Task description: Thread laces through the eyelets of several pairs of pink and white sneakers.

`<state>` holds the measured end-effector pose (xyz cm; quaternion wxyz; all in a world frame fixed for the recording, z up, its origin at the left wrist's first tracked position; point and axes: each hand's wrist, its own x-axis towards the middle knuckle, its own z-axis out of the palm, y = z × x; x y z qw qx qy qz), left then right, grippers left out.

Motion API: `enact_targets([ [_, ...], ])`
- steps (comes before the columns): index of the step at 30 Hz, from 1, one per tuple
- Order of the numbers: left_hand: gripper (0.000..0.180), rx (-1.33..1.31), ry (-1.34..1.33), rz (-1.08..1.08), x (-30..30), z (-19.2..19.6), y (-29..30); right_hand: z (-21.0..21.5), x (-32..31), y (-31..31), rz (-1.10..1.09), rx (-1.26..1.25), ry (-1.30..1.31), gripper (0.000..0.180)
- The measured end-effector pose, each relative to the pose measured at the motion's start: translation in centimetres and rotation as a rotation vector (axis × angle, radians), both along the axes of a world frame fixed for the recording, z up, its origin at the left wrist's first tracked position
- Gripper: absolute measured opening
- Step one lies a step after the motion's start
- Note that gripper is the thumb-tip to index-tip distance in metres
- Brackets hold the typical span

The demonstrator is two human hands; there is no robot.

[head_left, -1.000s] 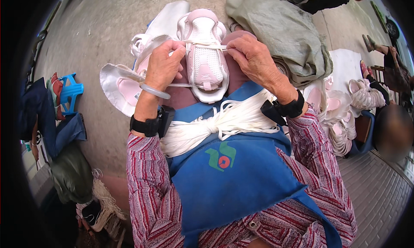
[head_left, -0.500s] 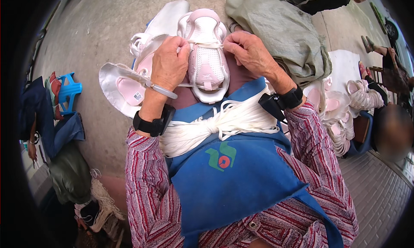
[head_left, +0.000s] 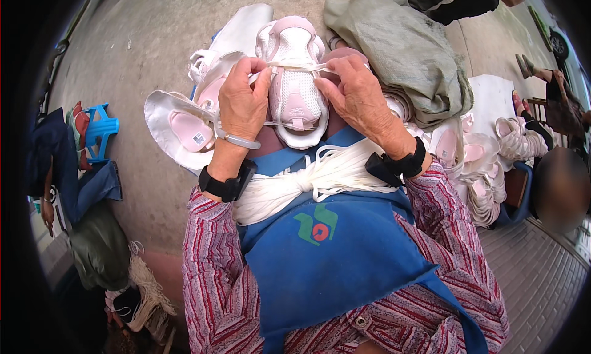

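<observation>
A pink and white shoe upper (head_left: pixel 297 95) lies between my knees, its sole-side opening edge towards me. A white shoelace (head_left: pixel 294 65) runs across it just below the tongue. My left hand (head_left: pixel 244 99) is closed at the shoe's left side, pinching one end of the lace. On the other side my right hand (head_left: pixel 357 95) grips the lace's other end, thumb and fingers bent beside the shoe. A thick bundle of white laces (head_left: pixel 305 180), tied in its middle, rests on my lap over the blue apron (head_left: pixel 332 262).
More pink and white shoe uppers (head_left: pixel 188 129) lie by my left knee, with others (head_left: pixel 483 163) piled at right. A grey-green sack (head_left: pixel 400 52) sits beyond my right hand. A blue stool (head_left: pixel 100 129) and a seated person are at left; other people are at right.
My right hand has turned and shifted slightly towards me, with its thumb now by the shoe. My left hand has moved little. The lace stays across the upper.
</observation>
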<state>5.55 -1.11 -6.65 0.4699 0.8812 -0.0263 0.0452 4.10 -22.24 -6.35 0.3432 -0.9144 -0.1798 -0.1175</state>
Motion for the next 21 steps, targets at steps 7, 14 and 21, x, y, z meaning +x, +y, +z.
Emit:
enact_targets([
  [7,0.046,0.531,-0.203,-0.141,-2.0,0.4,-1.4,1.1,-0.8,2.1,-0.077,-0.28,0.192,0.035],
  [14,0.042,0.604,-0.146,-0.092,-1.2,-1.2,-1.9,-2.3,0.3,0.9,0.146,-0.435,-0.049,0.018],
  [21,0.036,0.523,-0.191,-0.147,-1.1,-1.7,-1.8,-1.6,-0.1,1.1,0.014,-0.089,0.046,0.024],
])
